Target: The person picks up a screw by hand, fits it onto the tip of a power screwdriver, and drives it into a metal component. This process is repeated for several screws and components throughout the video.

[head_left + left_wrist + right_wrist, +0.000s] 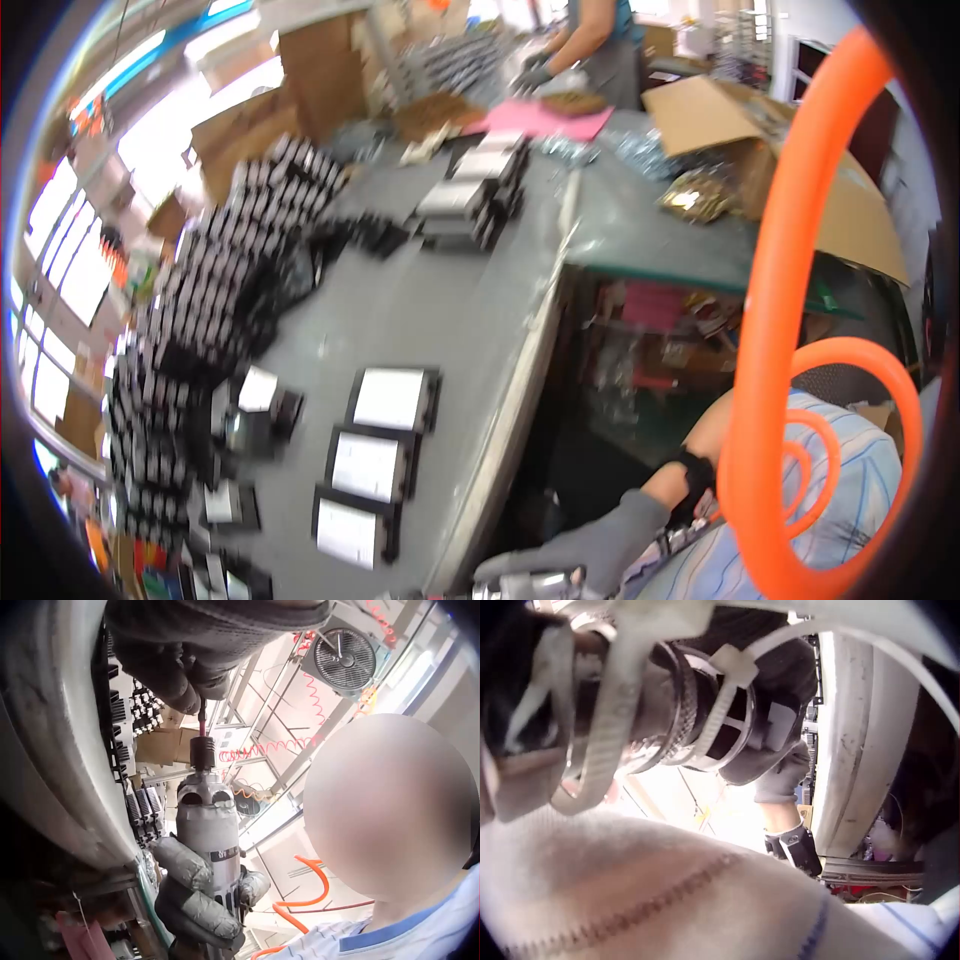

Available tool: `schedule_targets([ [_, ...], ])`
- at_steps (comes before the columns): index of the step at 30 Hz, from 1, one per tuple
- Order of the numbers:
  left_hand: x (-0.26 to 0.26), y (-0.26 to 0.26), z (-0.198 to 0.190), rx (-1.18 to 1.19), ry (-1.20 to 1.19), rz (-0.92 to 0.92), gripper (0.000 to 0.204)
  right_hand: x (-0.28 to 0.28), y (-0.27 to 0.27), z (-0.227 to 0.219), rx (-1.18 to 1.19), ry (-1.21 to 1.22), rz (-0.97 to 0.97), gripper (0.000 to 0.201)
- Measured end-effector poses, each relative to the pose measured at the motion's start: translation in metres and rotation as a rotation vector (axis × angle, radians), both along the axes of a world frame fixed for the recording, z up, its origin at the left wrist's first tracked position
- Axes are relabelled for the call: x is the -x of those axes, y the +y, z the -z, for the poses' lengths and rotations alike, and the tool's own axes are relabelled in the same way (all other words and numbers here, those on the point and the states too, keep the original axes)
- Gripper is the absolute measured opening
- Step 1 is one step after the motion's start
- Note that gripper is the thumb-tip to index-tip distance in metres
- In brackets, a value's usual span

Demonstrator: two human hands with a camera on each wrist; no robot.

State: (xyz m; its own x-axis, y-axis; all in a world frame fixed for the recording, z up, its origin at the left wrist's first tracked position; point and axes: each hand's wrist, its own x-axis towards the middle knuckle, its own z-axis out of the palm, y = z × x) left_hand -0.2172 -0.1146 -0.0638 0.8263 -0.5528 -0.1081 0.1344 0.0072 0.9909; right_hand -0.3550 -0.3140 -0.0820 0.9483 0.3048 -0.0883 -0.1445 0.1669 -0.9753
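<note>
In the left wrist view my right hand (202,892), its grey glove taped at the fingers, wraps round a silver power screwdriver (210,825). My left hand (187,649), in a dark glove, pinches the thin bit (202,720) at its tip. The right wrist view shows the tool's metal rings close up, my right hand (754,656) beside them and my left hand (780,780) beyond. A gloved hand (590,545) lies over the metal tool (535,585) at the head view's bottom edge; I cannot tell which hand. The bit's far end is hidden.
Black parts with white faces (365,465) lie in a row on the grey table (450,330). Many black parts (205,300) are stacked along its far side. An orange coiled hose (775,300) hangs at the right. Cardboard boxes (700,115) and another person (600,50) are beyond.
</note>
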Motion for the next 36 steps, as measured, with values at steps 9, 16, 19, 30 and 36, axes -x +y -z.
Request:
schedule_targets([
  [9, -0.003, 0.008, -0.004, 0.006, 0.145, -0.152, 0.035, -0.009, 0.000, -0.011, -0.080, 0.116, -0.219, 0.102],
  [16, -0.018, 0.016, -0.006, -0.149, 0.082, -0.005, 0.033, -0.008, -0.002, 0.016, -0.203, 0.208, -0.337, 0.101],
  [19, -0.025, 0.016, -0.008, -0.148, 0.163, 0.127, 0.035, -0.004, -0.001, 0.014, -0.549, 0.252, -0.261, 0.102],
  [30, -0.040, 0.002, -0.011, -0.218, 0.326, 0.289, 0.032, -0.001, -0.018, 0.013, -0.308, 0.194, -0.271, 0.103],
  [36, -0.040, -0.009, -0.018, -0.345, 0.228, 0.287, 0.042, -0.005, -0.024, 0.017, -0.191, 0.165, -0.290, 0.101],
])
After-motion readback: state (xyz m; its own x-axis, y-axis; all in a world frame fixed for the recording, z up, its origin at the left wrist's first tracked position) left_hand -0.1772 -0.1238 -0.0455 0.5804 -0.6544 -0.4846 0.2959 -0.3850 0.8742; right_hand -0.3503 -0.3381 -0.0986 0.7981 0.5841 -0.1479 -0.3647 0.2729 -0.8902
